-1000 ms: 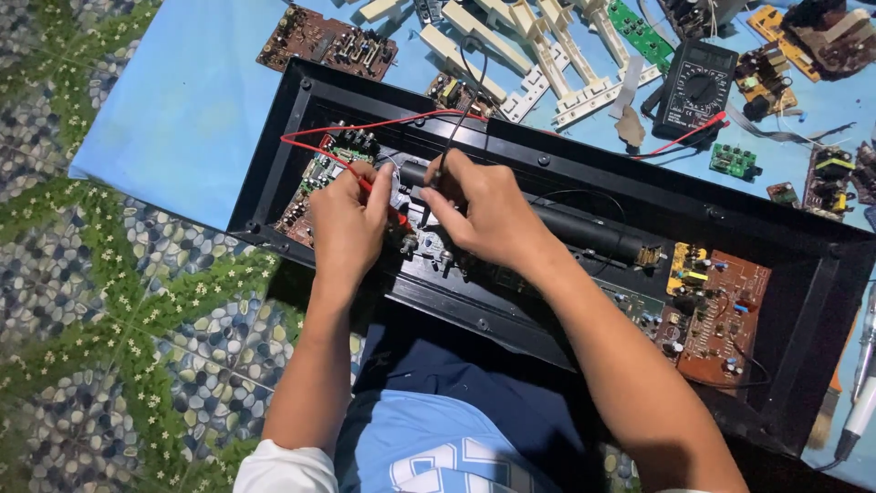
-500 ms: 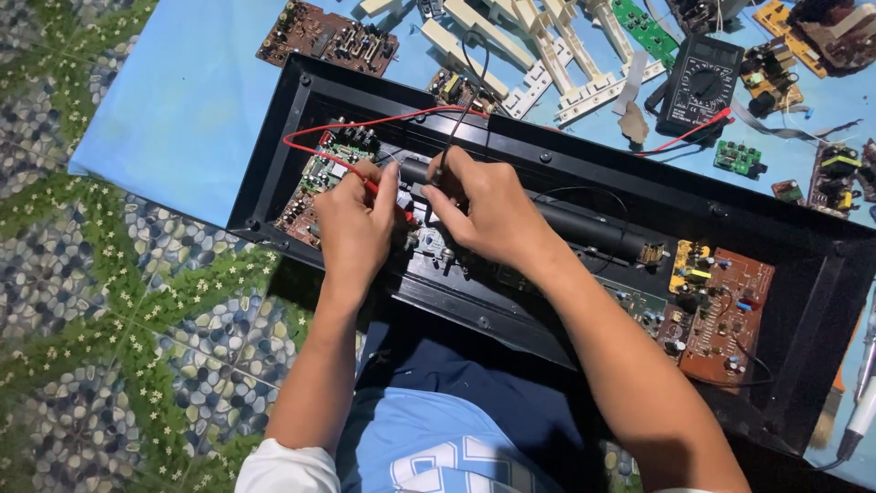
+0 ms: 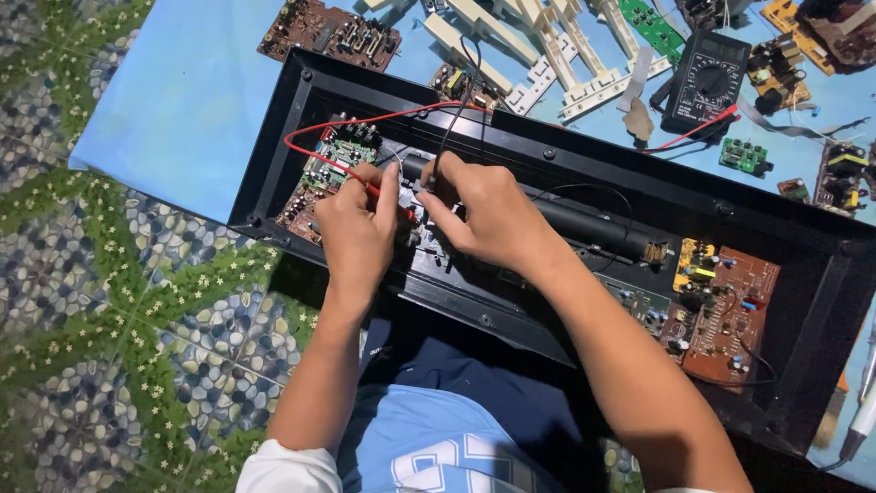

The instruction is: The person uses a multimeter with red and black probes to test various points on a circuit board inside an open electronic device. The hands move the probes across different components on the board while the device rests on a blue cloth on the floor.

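A long black electronics case [image 3: 593, 173] lies open on a light blue cloth [image 3: 173, 100]. My left hand [image 3: 358, 228] grips a red test probe [image 3: 365, 185] whose red lead [image 3: 365, 120] loops over a green circuit board [image 3: 342, 151] at the case's left end. My right hand [image 3: 479, 215] pinches a black probe with a black lead [image 3: 456, 100], its tip pressed down beside the red one. Both leads run up toward a black multimeter [image 3: 707, 78] at the back. A brown circuit board [image 3: 730, 310] sits in the case's right end.
Behind the case lie white plastic key strips [image 3: 547, 55], a brown board [image 3: 328, 32], a long green board [image 3: 652, 27] and small loose boards [image 3: 744, 155]. A pebble-and-flower patterned floor mat [image 3: 119, 319] is at the left. My lap in dark shorts [image 3: 456, 374] is under the case's near edge.
The view shifted slightly. Both hands stay on the probes at the same spot in the case, with only small finger adjustments.
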